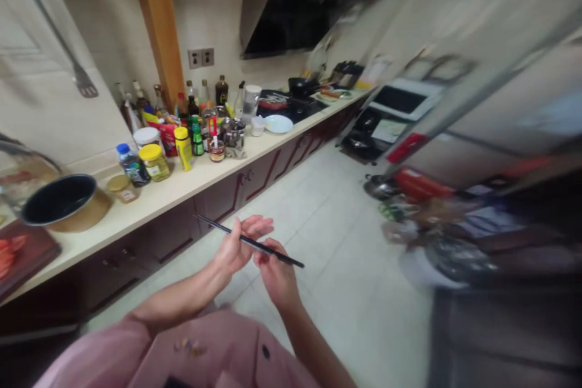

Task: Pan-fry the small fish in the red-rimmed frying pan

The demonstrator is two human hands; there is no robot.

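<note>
Clock's centred on the hands here, 12 at the top of the view. A slim black chopstick point(250, 241) (might be two pressed together, it's too thin to tell) runs from 10 to 4 across both hands. The left hand point(243, 245) is mostly open, fingers out straight, with the stick crossing it by the thumb. The right hand point(276, 267) has its fingers curled and is pinching it nearer the 4 o'clock end.

Containers are mostly along the cream worktop point(191, 180). At half nine there's a big round pot point(86, 215), gold-brown outside, dark inside. Right beside it at 10, a squat clear jar with a gold lid point(128, 195) and amber stuff in it. Next along, a dark bottle with a blue cap point(134, 170) and a clear jar with a yellow lid point(157, 168), full of something yellowish-green. Round 11 you get a yellow squeeze bottle point(183, 148), then a small green bottle point(197, 138). Up at 12, a pale blue round plate point(278, 125), and past it, a black wok point(302, 86). Over at 9, a dark reddish-brown cutting board point(43, 254) has red chunks point(8, 251) on it.
</note>
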